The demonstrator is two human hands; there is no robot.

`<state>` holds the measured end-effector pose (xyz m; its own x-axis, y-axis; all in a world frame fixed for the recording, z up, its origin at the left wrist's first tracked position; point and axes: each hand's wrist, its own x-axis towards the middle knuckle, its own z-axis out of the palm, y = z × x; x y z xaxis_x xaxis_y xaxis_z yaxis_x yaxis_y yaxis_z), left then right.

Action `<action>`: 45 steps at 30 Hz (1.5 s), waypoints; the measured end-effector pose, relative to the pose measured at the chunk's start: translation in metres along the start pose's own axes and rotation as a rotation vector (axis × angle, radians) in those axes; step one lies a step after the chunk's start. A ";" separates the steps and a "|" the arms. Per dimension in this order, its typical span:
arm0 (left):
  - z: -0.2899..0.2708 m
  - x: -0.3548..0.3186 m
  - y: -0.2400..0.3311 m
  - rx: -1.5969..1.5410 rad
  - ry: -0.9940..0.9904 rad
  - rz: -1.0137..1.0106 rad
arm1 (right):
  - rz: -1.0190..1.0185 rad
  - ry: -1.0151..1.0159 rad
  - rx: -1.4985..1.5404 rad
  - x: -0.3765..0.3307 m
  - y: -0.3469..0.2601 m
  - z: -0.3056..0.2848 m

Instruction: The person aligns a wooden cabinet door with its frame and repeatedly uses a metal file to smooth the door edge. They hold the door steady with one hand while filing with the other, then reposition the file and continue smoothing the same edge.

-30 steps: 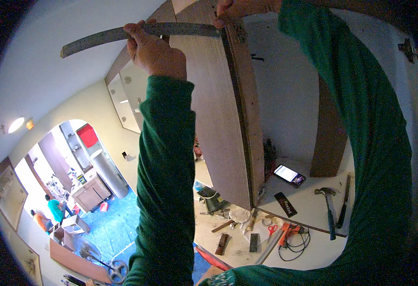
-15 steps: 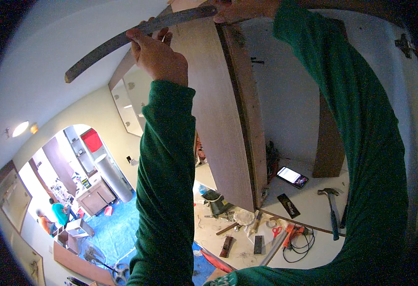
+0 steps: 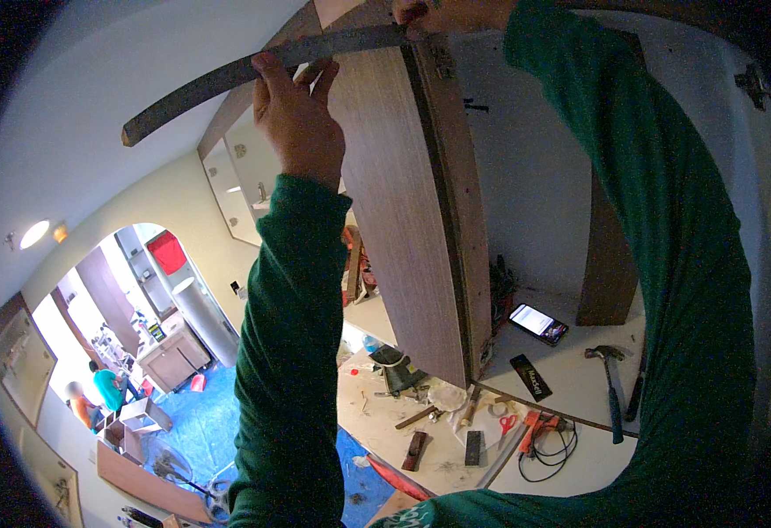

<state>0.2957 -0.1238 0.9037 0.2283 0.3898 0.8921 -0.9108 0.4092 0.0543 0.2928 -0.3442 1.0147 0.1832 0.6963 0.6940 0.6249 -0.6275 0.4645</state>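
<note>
A long, narrow dark-grey strip [image 3: 200, 92] with a pale, wood-like end runs overhead across the top of a tall wood-grain cabinet panel [image 3: 394, 194]. Raised high, my left hand [image 3: 299, 128] grips the strip from below with its thumb against the face and other fingers partly behind. My right hand [image 3: 464, 16], at the top edge of the view, is closed around the strip's right end; its fingertips are partly cut off, and a small dark reddish patch shows between them. Both arms are in green sleeves.
Below right, a lit phone [image 3: 539, 323], a flat black packet [image 3: 530, 378] and a hammer [image 3: 612, 392] lie on a white surface. Nearby are an orange corded power tool [image 3: 539, 431], red scissors [image 3: 507, 424] and a tool pouch [image 3: 398, 373]. Two people [image 3: 108, 387] sit far left by blue sheeting.
My left hand has shifted right along the strip and slightly down, with its fingers more upright. The strip's middle sits a little lower, and my right hand has barely moved.
</note>
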 end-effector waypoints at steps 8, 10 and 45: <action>-0.027 0.006 0.001 0.044 -0.119 0.009 | -0.210 -0.021 -0.204 0.001 0.003 0.008; -0.027 0.006 -0.001 0.061 -0.162 0.025 | -0.208 -0.027 -0.249 0.002 0.003 0.009; -0.019 0.047 0.007 1.903 -1.251 0.612 | -0.159 0.057 -0.117 -0.007 0.002 0.010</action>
<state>0.3064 -0.0862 0.9377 0.3397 -0.6707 0.6594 -0.1163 -0.7256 -0.6782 0.3003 -0.3465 1.0053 0.0443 0.7710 0.6352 0.5492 -0.5499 0.6292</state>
